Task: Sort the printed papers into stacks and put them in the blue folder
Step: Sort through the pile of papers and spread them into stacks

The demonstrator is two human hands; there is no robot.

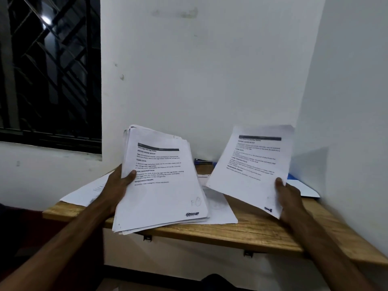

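Wood shelf (252, 229) w/ brackets (147, 238); barred window (48, 66) left.

The stack of papers (163, 185) is white with black print and a dark bar across the top page. The single sheet (252, 164) is white with the same bar. The blue folder (290, 177) shows a bright blue edge. The table (252, 232) is honey-coloured wood with streaked grain. The wall (210, 70) is white; the window grille (48, 70) is a black diamond lattice.

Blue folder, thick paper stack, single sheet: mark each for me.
blue folder (290, 177): head view, blue edge beside the sheet.
thick paper stack (161, 185): head view, top page's middle.
single sheet (249, 164): head view, printed middle.
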